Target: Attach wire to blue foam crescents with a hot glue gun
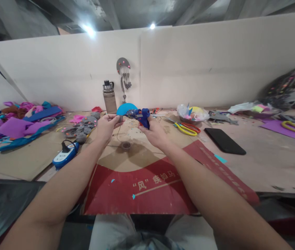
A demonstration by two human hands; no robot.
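Note:
My right hand [154, 132] is closed around the handle of a blue glue gun [140, 116], whose nozzle points left. My left hand [107, 125] pinches a small grey piece [121, 119] right at the nozzle tip, with a thin string hanging from it. Behind both hands stands a blue felt half-disc [125, 108]. Both hands hover above a brown and red cardboard sheet [147, 180]. A small round grey piece [125, 145] lies on the cardboard below them.
A white and blue power strip [66, 155] lies at left, beside grey felt pieces [83, 127] and a pile of purple and blue felt [19, 125]. A water bottle [109, 97] stands behind. Yellow-handled scissors [186, 128], a black phone [224, 141] and a bag of scraps [192, 113] lie at right.

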